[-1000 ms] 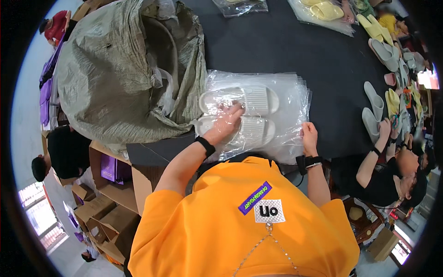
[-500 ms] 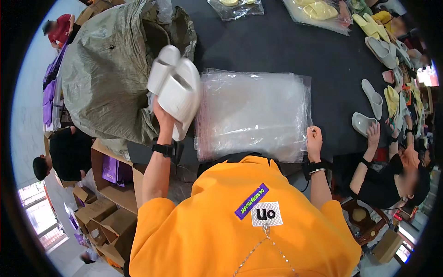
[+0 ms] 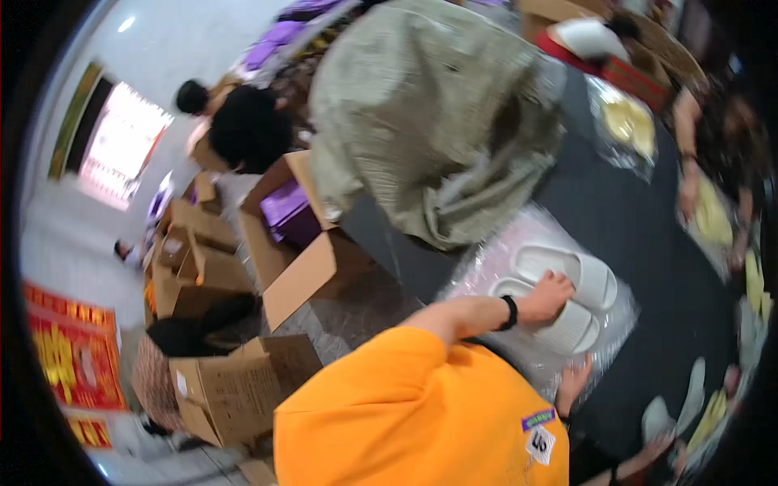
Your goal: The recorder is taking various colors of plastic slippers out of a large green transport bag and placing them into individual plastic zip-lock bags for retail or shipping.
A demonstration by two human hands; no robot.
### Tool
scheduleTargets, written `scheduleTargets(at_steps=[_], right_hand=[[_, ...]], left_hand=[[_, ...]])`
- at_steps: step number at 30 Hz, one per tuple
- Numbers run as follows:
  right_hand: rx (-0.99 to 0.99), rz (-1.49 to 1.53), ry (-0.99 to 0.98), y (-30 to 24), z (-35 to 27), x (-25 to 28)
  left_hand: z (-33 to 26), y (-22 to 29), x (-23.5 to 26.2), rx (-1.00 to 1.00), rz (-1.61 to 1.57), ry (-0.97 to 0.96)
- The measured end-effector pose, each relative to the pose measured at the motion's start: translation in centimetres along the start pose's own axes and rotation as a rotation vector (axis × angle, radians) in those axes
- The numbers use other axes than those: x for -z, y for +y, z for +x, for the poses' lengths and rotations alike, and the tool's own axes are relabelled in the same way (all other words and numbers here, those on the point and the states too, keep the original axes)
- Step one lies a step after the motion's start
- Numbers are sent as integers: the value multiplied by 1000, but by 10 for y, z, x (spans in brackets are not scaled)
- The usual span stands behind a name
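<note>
A pair of white slide slippers lies side by side on a stack of clear plastic bags. My left hand, a black band at its wrist, reaches across and is closed on the slippers, its fingers curled at the nearer one. Beside the lower edge of the bags is my right hand. Its fingers look pinched on the bag edge, though blur softens them.
A large grey-green woven sack stands beyond the bags on the dark table. Bagged yellow slippers lie at the far right. Open cardboard boxes stand on the left. Co-workers' hands are at the right side.
My left hand has brought the white slippers from beside the sack onto the plastic bags. The view has swung left, so boxes and floor now fill its left side.
</note>
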State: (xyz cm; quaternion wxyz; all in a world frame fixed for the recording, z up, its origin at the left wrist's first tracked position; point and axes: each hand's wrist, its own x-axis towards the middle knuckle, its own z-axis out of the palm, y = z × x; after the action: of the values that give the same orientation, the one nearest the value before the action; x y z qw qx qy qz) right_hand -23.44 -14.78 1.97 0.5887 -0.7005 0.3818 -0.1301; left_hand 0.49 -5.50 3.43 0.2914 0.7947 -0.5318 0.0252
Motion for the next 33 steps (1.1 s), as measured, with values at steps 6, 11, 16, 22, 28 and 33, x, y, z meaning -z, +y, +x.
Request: scheduleTargets(at_steps=[6, 11, 16, 22, 28, 33], right_hand=[[2, -202, -198, 57, 14, 25], [278, -473, -117, 28, 36, 23], [280, -450, -233, -18, 62, 21], [246, -426, -68, 0, 65, 14], [306, -378, 149, 25, 77, -5], [120, -468, -69, 49, 43, 15]], left_hand=[[31, -51, 32, 176, 318, -144], [35, -51, 22, 235, 266, -180], [40, -57, 27, 187, 219, -257], [60, -23, 74, -8, 158, -126], [29, 43, 70, -52, 29, -216], [-12, -2, 7, 200, 0, -259]])
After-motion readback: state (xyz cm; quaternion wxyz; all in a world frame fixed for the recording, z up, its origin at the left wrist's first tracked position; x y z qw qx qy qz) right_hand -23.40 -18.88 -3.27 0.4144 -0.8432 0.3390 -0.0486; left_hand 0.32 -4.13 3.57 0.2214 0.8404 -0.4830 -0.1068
